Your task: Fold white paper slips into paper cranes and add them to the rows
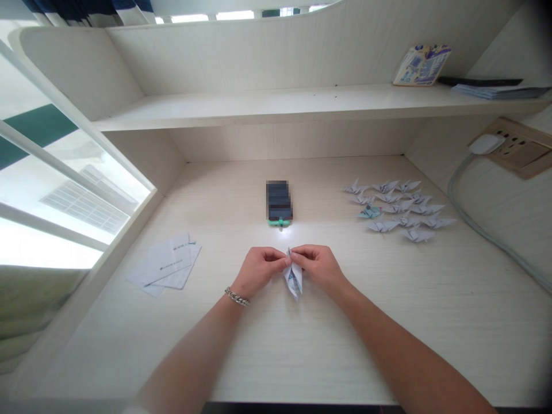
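Here's where we're at: our left hand (257,271) and right hand (318,267) are both pinching the top of a folded paper piece (293,277), thumbs and fingertips closed on it from either side, the two hands almost meeting. The paper hangs point-down between them, some blue print showing, over the middle of the bench (431,322); we can't tell if its lower tip touches the surface. We've got a chain bracelet (237,297) on our left wrist. Straight ahead sits a dark rectangular device (279,201), pixelated, with a green clip (280,222) at its near end. Off to the right, a bunch of paper cranes (399,207) lies in loose rows, and some printed sheets (166,264) overlap on the left. Above it all runs a shelf (276,106) holding a booklet (421,65), and a white cable (474,213) runs from a wall socket (515,148) on the right.
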The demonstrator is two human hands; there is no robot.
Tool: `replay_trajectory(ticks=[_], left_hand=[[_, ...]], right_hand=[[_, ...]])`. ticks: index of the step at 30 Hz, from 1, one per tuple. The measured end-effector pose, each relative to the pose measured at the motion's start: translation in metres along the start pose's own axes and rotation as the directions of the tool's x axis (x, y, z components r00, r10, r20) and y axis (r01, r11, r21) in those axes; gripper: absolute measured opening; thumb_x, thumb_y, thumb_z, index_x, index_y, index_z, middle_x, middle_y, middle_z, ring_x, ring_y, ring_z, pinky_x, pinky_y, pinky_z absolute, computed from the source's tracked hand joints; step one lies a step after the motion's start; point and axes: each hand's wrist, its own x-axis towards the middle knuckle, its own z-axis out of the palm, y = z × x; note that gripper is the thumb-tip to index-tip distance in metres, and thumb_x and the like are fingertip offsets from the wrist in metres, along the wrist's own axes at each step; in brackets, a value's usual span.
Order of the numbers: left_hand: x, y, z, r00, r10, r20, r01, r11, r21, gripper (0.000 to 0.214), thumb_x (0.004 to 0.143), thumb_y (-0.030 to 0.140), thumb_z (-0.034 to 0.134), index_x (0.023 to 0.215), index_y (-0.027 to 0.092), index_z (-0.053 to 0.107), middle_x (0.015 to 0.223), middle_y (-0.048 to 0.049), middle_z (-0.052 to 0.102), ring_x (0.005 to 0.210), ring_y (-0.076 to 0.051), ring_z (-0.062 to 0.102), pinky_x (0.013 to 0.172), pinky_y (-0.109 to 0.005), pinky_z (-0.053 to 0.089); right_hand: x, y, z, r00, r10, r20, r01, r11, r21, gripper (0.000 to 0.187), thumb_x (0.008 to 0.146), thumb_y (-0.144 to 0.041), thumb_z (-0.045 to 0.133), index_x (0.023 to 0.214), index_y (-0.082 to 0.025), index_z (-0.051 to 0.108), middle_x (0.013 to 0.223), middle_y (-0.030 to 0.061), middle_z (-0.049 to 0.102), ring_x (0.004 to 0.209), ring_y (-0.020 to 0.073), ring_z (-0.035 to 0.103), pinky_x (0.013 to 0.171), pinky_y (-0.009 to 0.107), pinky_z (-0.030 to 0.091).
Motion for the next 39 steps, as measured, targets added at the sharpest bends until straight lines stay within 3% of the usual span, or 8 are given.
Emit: replay_trajectory(ticks=[7,19,25,39], left_hand=[[0.000,0.001,0.000,0.999,-0.037,0.032,0.039,0.997,-0.072,0.024,0.067,0.037,0.067,0.066,0.013,0.067,0.058,-0.0013,0.057,0.056,-0.011,0.047,0.053,-0.023,0.036],[0.004,-0.005,-0.003,0.999,0.002,0.040,0.002,0.996,-0.091,0.030,0.076,0.041,0.057,0.079,0.013,0.066,0.060,-0.0020,0.057,0.057,-0.011,0.047,0.055,-0.023,0.038],[0.002,-0.001,-0.001,0.999,0.002,0.043,0.003,0.993,-0.118,0.027,0.074,0.039,0.060,0.079,0.013,0.066,0.062,-0.0019,0.056,0.058,-0.010,0.048,0.056,-0.023,0.040],[-0.001,0.005,-0.001,0.996,0.091,-0.007,-0.091,0.996,0.022,0.025,0.074,0.038,0.059,0.076,0.014,0.065,0.071,-0.0044,0.062,0.064,-0.013,0.054,0.059,-0.023,0.043]], right_hand=[[0.000,0.000,0.000,1.000,0.020,0.024,-0.021,0.998,0.055,0.020,0.073,-0.032,0.062,0.080,-0.016,0.071,0.078,0.0057,0.069,0.071,0.0180,0.060,0.064,0.029,0.045],[0.001,-0.002,-0.002,0.999,0.015,0.047,-0.016,0.999,0.034,0.024,0.072,-0.033,0.063,0.090,-0.016,0.069,0.083,0.0066,0.069,0.073,0.0191,0.062,0.064,0.030,0.047],[-0.001,-0.006,-0.003,0.999,0.023,0.034,-0.024,0.999,0.023,0.020,0.071,-0.030,0.063,0.082,-0.015,0.068,0.079,0.0068,0.069,0.072,0.0183,0.062,0.065,0.030,0.047],[-0.001,-0.003,0.001,0.998,0.057,0.019,-0.058,0.997,0.048,0.017,0.068,-0.031,0.065,0.073,-0.015,0.066,0.069,0.0036,0.065,0.062,0.0148,0.057,0.056,0.026,0.044]])
